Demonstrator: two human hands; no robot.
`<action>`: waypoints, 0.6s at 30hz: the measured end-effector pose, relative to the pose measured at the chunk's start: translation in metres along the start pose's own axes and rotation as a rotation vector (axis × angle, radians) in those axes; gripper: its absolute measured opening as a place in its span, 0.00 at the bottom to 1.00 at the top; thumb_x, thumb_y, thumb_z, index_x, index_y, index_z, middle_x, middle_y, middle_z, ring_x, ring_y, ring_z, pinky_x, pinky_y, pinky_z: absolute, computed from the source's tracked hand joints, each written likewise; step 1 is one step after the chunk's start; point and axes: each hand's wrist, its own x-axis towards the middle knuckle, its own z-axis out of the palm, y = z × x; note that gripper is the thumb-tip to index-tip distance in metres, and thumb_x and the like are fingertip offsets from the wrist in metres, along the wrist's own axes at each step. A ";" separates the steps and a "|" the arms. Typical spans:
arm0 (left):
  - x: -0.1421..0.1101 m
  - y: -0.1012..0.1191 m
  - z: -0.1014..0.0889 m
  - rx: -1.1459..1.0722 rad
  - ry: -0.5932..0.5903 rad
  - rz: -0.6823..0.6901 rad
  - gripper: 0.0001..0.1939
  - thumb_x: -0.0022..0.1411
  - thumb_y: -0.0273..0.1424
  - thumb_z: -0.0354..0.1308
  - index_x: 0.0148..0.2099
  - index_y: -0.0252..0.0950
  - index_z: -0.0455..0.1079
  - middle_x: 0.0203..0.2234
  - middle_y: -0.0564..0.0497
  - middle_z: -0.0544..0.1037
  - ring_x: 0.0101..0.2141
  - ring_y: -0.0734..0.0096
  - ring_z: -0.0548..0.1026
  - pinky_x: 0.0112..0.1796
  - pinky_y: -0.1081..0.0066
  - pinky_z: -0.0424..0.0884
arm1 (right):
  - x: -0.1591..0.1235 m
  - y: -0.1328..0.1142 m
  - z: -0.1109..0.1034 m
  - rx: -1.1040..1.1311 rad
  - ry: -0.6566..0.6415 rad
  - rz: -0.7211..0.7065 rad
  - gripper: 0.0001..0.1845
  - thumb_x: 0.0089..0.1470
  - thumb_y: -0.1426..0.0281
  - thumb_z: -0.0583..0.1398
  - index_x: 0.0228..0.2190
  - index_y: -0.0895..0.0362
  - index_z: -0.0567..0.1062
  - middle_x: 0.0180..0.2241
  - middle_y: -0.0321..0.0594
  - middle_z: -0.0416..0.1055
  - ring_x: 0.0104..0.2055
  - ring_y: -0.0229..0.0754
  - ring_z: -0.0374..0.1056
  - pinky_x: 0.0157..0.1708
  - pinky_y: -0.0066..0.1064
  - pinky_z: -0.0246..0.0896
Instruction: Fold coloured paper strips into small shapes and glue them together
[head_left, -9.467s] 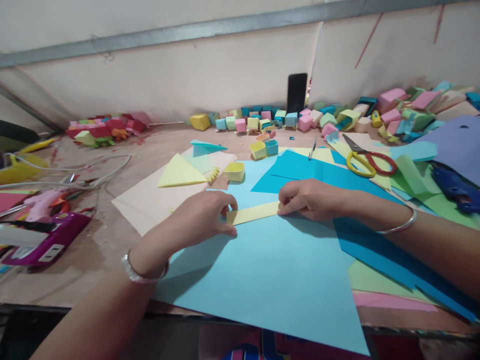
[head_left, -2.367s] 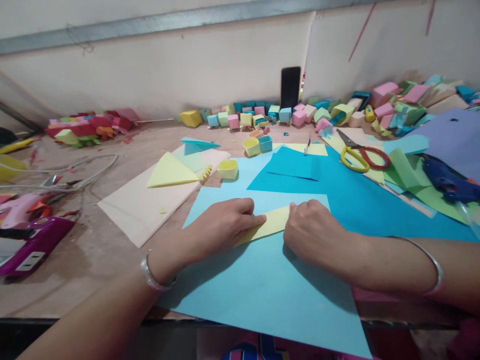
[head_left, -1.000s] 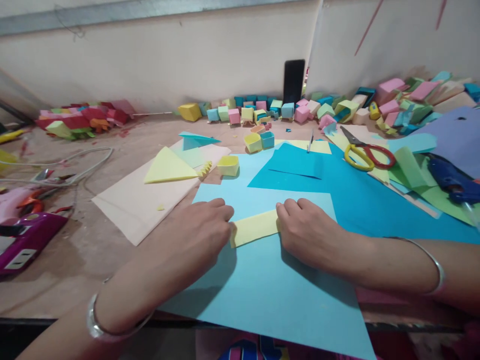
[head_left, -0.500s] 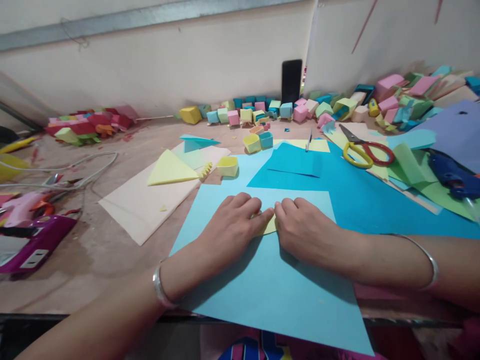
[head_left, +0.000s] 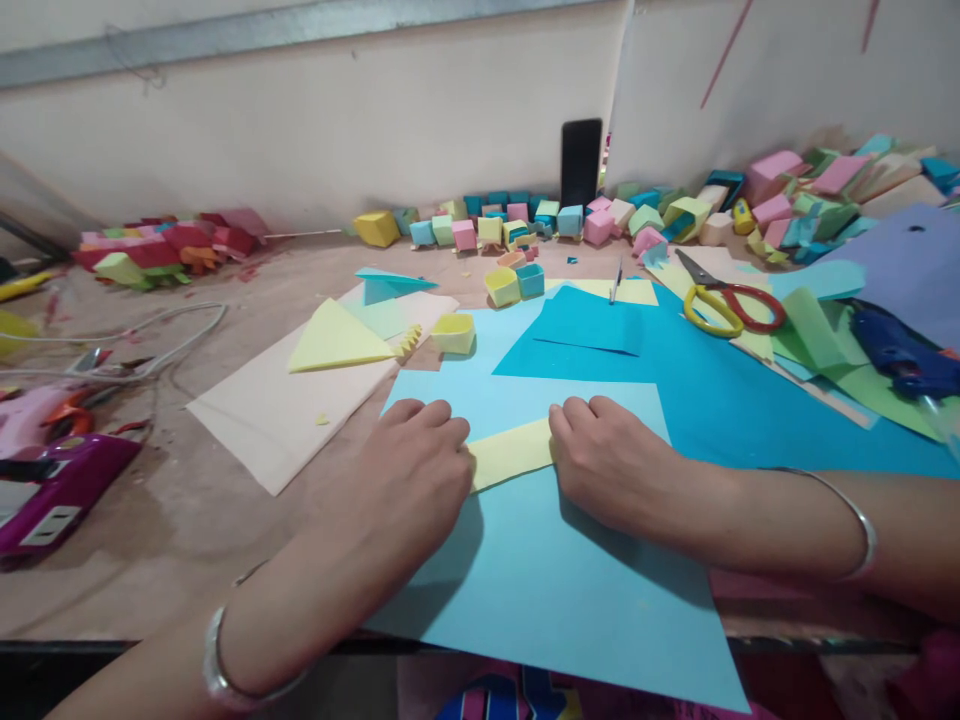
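A pale yellow paper strip stretches between my two hands, just over a light blue sheet of paper. My left hand has its fingers curled closed on the strip's left end. At the other end my right hand grips it, with the fingertips folded under and partly hidden. Beyond the hands, a small yellow paper box stands near the sheet's far edge. Behind it a yellow paper cup and a blue one touch side by side.
Red-and-yellow scissors and a blue glue gun lie at the right on coloured paper. A dark phone leans on the wall behind rows of small paper boxes. At the left are a purple power strip and a white cable.
My left hand has moved left, away from the right hand, so more of the yellow strip shows between them. The right hand has stayed nearly in place.
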 end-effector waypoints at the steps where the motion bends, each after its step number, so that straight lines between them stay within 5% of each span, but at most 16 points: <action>1: -0.001 -0.003 0.005 -0.009 0.023 -0.020 0.14 0.53 0.17 0.53 0.22 0.37 0.70 0.22 0.48 0.71 0.30 0.59 0.66 0.32 0.60 0.57 | 0.000 0.000 -0.001 0.004 -0.004 -0.001 0.09 0.51 0.81 0.55 0.24 0.61 0.73 0.27 0.47 0.64 0.28 0.42 0.54 0.24 0.35 0.34; 4: 0.002 -0.013 0.018 -0.041 0.159 -0.084 0.16 0.53 0.16 0.50 0.21 0.38 0.68 0.20 0.48 0.69 0.28 0.60 0.65 0.33 0.60 0.59 | 0.000 0.000 -0.002 0.013 -0.009 -0.006 0.09 0.52 0.80 0.55 0.25 0.61 0.73 0.28 0.48 0.66 0.28 0.42 0.54 0.24 0.35 0.34; 9: 0.013 -0.018 0.023 -0.073 0.365 -0.201 0.14 0.57 0.17 0.46 0.34 0.35 0.71 0.29 0.45 0.74 0.35 0.58 0.69 0.39 0.60 0.64 | 0.000 -0.001 -0.001 0.037 -0.013 0.016 0.09 0.50 0.82 0.55 0.25 0.61 0.74 0.28 0.49 0.67 0.28 0.42 0.54 0.24 0.35 0.35; 12: 0.016 -0.013 0.019 -0.224 0.295 -0.206 0.13 0.63 0.22 0.46 0.44 0.34 0.70 0.34 0.45 0.76 0.37 0.60 0.72 0.39 0.62 0.66 | 0.000 -0.002 -0.001 0.075 -0.008 0.016 0.10 0.51 0.82 0.54 0.25 0.61 0.73 0.29 0.49 0.67 0.28 0.43 0.55 0.25 0.35 0.35; 18: 0.021 -0.006 0.015 -0.580 0.035 -0.198 0.07 0.62 0.31 0.55 0.42 0.37 0.71 0.27 0.53 0.75 0.27 0.70 0.71 0.27 0.71 0.61 | 0.006 0.008 -0.009 0.222 -0.020 0.114 0.12 0.53 0.83 0.53 0.26 0.62 0.74 0.28 0.48 0.67 0.32 0.44 0.57 0.26 0.35 0.34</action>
